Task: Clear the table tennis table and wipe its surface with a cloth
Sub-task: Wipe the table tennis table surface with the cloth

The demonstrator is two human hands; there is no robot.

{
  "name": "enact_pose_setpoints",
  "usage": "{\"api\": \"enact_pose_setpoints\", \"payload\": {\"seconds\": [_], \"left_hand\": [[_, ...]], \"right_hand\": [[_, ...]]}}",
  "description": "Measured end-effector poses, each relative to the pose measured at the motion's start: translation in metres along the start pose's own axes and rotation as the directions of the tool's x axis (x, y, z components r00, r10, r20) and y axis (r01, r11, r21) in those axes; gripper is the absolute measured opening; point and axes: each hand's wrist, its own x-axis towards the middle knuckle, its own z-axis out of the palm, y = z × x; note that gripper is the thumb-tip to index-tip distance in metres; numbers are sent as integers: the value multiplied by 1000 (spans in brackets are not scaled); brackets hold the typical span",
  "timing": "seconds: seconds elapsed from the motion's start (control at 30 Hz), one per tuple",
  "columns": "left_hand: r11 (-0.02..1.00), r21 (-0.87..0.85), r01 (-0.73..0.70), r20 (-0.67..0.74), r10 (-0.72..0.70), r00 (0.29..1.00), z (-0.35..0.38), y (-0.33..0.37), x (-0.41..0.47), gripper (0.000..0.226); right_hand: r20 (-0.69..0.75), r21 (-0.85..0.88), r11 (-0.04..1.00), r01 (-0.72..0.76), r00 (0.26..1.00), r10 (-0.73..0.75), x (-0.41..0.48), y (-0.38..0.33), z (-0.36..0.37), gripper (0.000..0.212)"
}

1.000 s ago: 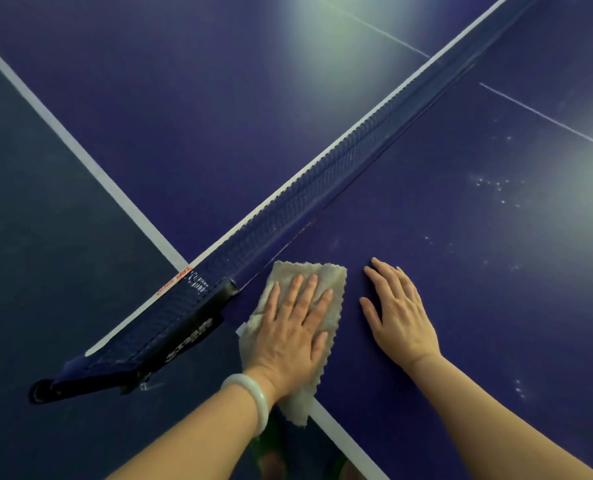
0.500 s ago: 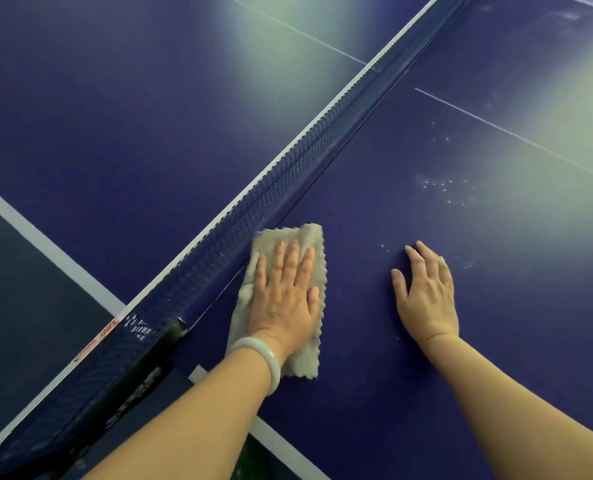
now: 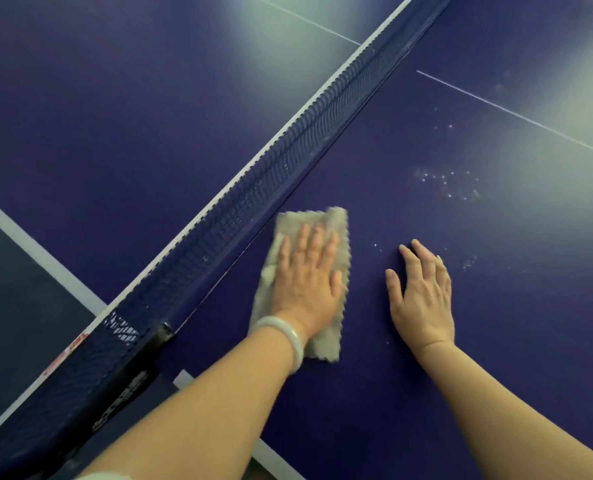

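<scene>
A beige cloth (image 3: 336,223) with zigzag edges lies flat on the dark blue table tennis table (image 3: 426,393), close beside the net. My left hand (image 3: 305,278), with a pale bangle at the wrist, presses down on the cloth with straight, spread fingers. To its right, my right hand (image 3: 423,292) rests flat on the bare table surface, fingers straight, holding nothing. White specks of dust (image 3: 451,183) dot the surface beyond my right hand.
The blue net (image 3: 288,161) with a white top band runs diagonally from lower left to upper right, clamped by a dark post (image 3: 122,382) at the table's edge. A thin white centre line (image 3: 516,116) crosses the far right. Dark floor (image 3: 14,292) lies left.
My left hand has slid the cloth along the net, away from the table's edge and the net post. My right hand has shifted forward alongside it, still flat on the table.
</scene>
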Motion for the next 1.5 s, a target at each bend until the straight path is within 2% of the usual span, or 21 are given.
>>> {"api": "enact_pose_setpoints", "payload": {"seconds": [0.07,0.13,0.2,0.3,0.5,0.63,0.7,0.83,1.03,1.17,1.23,1.3,1.4,1.5], "left_hand": [[977,50,-209,38,207,978,4,11,-42,66],[953,48,-301,40,299,953,7,-5,-80,67],[951,81,-297,29,296,955,6,-37,-91,68],[968,142,-209,6,210,978,2,-76,-54,67],[948,201,-246,28,246,969,-14,-68,42,68],[955,139,-262,0,265,964,-7,-75,-10,66],[971,94,-218,-20,221,975,-1,-72,-63,66],[999,47,3,-19,-2,1000,15,-30,-118,66],[996,68,59,-25,-57,998,8,-1,-34,68],[996,53,76,-41,-74,996,6,1,-8,69],[996,50,75,-53,-73,996,6,0,-8,69],[996,44,83,-65,-80,995,7,1,-8,68],[989,29,142,-72,-140,988,4,6,0,68],[974,26,225,-72,-223,972,0,17,26,68]], "right_hand": [[8,27,1000,-2,1000,2,0,2,-1,56],[6,48,999,0,1000,0,0,2,-2,56],[3,56,998,5,1000,-5,-1,1,-1,57],[3,54,999,6,1000,-6,-1,0,-1,58],[0,52,998,20,1000,-20,-1,2,-2,55],[-3,69,997,28,1000,-28,-1,3,-2,56],[-6,57,998,25,1000,-25,-2,2,-2,56],[-12,10,999,39,999,-39,-4,-3,-2,58],[2,-35,998,56,998,-56,-5,-4,-3,61],[33,123,990,66,997,-71,3,7,-18,57],[-49,129,989,70,997,-64,12,24,-30,55],[-133,95,995,15,991,-2,27,49,-43,54],[-121,95,990,-102,986,113,56,77,-56,58],[-121,61,991,-121,984,127,87,83,-56,59]]}}
